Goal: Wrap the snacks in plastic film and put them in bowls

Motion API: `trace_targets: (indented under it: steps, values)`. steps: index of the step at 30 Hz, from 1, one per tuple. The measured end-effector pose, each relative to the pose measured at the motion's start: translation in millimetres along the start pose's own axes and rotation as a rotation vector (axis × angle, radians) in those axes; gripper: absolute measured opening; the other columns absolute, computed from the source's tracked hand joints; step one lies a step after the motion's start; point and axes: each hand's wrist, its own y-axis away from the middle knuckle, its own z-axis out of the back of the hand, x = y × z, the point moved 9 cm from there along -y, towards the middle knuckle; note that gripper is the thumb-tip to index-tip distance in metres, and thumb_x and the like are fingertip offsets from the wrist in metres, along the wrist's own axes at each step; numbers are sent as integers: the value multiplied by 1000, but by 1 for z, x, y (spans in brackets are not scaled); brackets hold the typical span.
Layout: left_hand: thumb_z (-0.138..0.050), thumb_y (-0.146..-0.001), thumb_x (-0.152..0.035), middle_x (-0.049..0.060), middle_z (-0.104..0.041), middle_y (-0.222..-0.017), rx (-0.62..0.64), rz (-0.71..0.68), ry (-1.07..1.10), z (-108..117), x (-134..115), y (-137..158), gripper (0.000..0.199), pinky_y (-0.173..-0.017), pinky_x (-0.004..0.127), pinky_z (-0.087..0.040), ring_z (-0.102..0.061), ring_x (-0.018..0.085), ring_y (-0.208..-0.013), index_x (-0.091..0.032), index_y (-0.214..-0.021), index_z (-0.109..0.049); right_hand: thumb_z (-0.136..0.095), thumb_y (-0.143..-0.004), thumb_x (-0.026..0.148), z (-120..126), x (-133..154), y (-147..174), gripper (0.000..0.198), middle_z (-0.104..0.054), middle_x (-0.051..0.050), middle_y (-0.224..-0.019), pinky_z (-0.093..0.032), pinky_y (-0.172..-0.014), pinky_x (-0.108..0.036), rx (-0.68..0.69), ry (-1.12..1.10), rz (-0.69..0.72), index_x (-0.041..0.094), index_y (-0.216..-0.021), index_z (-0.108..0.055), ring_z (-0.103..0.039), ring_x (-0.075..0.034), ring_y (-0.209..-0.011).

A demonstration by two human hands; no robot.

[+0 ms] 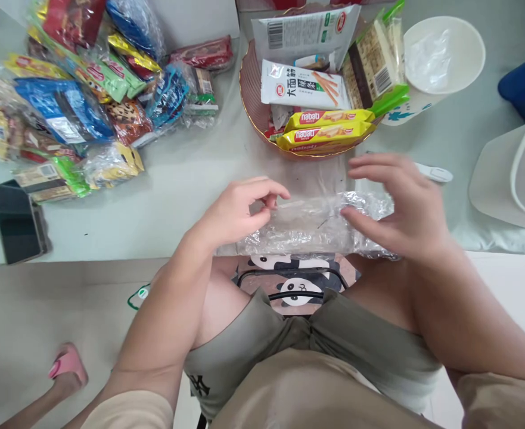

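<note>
A crinkled clear plastic bag (pixel 307 229) lies flat along the table's front edge, in front of my body. My left hand (pixel 235 208) is at the bag's left part, thumb and fingers closed in a pinch on its upper edge. Over the right part is my right hand (pixel 405 205), slightly blurred, with thumb and fingers spread wide apart and nothing between them. Its thumb tip is close to the plastic; whether it touches I cannot tell. Just beyond the bag stands a round bowl (pixel 254 98) with a gold rim, filled with packaged snacks, among them yellow wafer packs (pixel 325 137).
A heap of wrapped snacks (pixel 78 113) covers the table's left side, with a phone (pixel 15 220) beside it. To the right are a white paper tub (pixel 461 56) with plastic inside, a white bin (pixel 499 173) and a slim white object (pixel 436 173). Another person's foot (pixel 68 381) shows below left.
</note>
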Motion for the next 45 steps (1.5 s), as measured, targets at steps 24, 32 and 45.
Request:
trace_targets:
  steps: [24, 32, 45]
  values:
    - [-72, -89, -35, 6, -81, -96, -81, 424, 643, -57, 29, -6, 18, -81, 34, -65, -79, 19, -83, -19, -96, -71, -67, -95, 52, -50, -21, 21, 39, -78, -3, -89, -60, -69, -31, -172, -812, -481, 25, -81, -42, -76, -16, -74]
    - [-74, -87, -46, 3, -79, -80, -262, 333, 591, -14, 29, -3, 32, -61, 25, -62, -76, 16, -64, -18, -101, -69, -69, -92, 42, -65, -15, 22, 28, -73, 3, -67, -49, -52, -23, 159, -691, -440, 23, -109, -58, -65, -12, -53]
    - [-74, -86, -44, 1, -76, -81, -93, 421, 680, -30, 50, 0, 24, -53, 27, -56, -72, 16, -63, -26, -101, -73, -58, -95, 52, -47, -19, 16, 33, -68, -4, -77, -54, -64, -32, -11, -632, -377, 24, -79, -64, -64, -18, -68]
